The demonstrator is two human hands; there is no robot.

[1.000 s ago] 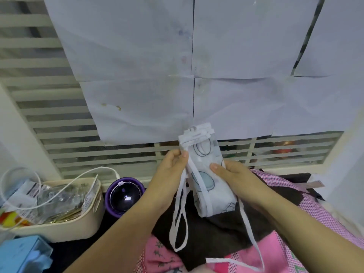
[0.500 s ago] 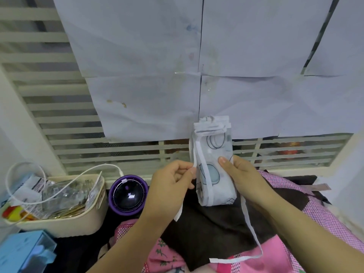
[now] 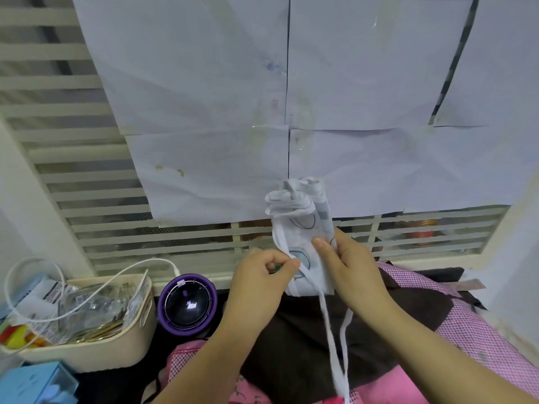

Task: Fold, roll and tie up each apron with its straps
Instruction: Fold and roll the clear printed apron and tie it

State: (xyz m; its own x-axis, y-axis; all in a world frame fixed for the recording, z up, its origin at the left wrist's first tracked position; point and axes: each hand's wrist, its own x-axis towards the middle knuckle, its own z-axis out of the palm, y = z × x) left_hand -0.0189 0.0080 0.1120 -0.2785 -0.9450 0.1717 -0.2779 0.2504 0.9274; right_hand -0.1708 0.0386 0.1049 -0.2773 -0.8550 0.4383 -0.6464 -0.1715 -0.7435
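head-worn | faces forward-down | close above left hand (image 3: 259,284), right hand (image 3: 350,272) | edges perhaps distorted

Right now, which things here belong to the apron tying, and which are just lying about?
In the job: rolled apron, held by the right hand; strap, pinched by the left hand; brown cloth and pink cloth beneath, probably next.
Lying about: basket, cable, purple gadget, blue box, window papers.

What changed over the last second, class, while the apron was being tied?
The left hand slid down from near the top of the rolled apron to its lower left, drawing the strap down across its front. The right hand kept gripping the roll upright.
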